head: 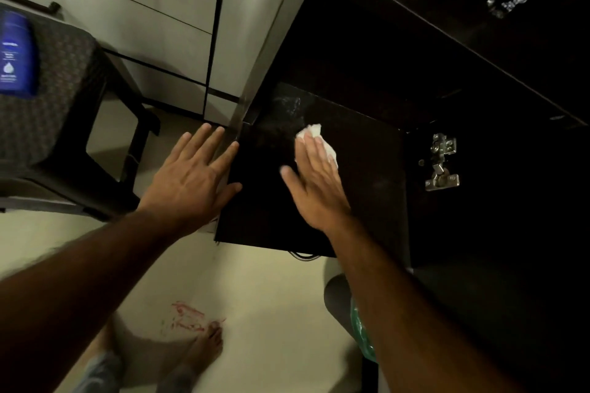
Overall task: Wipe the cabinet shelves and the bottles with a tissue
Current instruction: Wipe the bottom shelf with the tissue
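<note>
As tissue (316, 140) looked thin, soft, tear-prone, flat right hand (314, 182) pressed it mid-shelf (255, 220); left hand (194, 179) spread, empty, at shelf's left edge.

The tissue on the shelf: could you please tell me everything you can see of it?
The tissue is white, looks like soft paper and is crumpled into a small wad. It lies on the dark cabinet shelf, pressed flat under the straight fingers of the right hand, which hide most of it. Only its far end past the fingertips and a strip along the hand's right side show. A faint pale smear marks the shelf just beyond it. The left hand rests at the shelf's left edge, clear of the tissue.
</note>
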{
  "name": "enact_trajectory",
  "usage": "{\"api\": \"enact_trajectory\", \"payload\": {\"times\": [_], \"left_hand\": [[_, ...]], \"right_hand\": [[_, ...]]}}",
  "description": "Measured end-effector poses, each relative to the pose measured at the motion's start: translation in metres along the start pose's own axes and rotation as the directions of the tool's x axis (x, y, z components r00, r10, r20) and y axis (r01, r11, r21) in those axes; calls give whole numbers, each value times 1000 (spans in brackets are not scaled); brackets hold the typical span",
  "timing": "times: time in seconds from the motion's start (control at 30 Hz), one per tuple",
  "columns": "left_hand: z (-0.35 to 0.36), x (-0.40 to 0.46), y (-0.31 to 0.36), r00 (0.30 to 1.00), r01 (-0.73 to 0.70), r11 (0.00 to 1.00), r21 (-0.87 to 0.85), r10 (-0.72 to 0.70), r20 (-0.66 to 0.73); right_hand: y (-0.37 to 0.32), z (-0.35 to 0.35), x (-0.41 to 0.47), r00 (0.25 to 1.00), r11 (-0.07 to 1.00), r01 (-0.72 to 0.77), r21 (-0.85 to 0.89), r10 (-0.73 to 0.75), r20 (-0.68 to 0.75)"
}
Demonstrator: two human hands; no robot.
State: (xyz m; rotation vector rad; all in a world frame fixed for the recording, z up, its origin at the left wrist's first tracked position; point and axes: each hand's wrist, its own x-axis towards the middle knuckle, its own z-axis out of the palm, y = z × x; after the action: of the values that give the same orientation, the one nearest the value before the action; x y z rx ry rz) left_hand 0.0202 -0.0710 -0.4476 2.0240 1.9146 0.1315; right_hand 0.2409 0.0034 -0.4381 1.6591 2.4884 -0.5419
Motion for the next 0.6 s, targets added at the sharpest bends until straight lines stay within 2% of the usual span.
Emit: {"api": "enact_trajectory", "payload": {"times": [0.03, 0.17, 0.27, 0.33, 0.47, 0.6], "left_hand": [[-1, 1, -1, 1000, 2, 1000, 15, -2, 21], [0, 4, -3, 997, 6, 998, 62, -11, 74], [6, 4, -8, 998, 12, 1000, 23, -13, 62], [9, 3, -10, 998, 1, 1000, 2, -1, 55], [10, 2, -14, 998, -9, 1000, -14, 10, 61], [7, 3, -19, 997, -28, 999, -19, 29, 77]], "right_hand": [[12, -2, -3, 1000, 1000, -10, 2, 10, 7], [59, -16, 37, 953, 953, -301, 44, 302, -18], [48, -20, 77, 914, 913, -402, 70, 405, -23], [25, -18, 94, 898, 893, -427, 141, 437, -51], [-18, -10, 115, 885, 884, -458, 96, 464, -45], [-50, 2, 121, 922, 922, -380, 72, 384, -48]]}}
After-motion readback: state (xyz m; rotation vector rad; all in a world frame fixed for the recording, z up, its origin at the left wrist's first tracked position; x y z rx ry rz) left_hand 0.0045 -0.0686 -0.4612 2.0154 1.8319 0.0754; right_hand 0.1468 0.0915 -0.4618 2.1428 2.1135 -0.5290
